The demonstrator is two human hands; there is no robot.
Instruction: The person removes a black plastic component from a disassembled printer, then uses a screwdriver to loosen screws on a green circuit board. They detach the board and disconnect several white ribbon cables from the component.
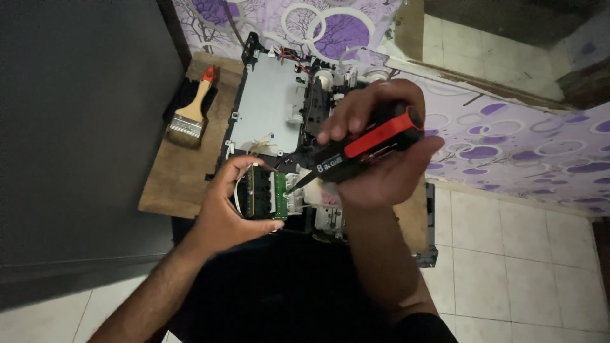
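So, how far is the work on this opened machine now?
Done: the machine lies with its cover off, metal plate bare. In hand: the left hand holds a green circuit board; the right hand puts a red-black screwdriver to it. Left: the board is not yet free; the brush lies unused.

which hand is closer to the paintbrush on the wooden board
Left. The left hand holds a green circuit board just right of and below the paintbrush; the right hand, gripping a red and black screwdriver, is farther right.
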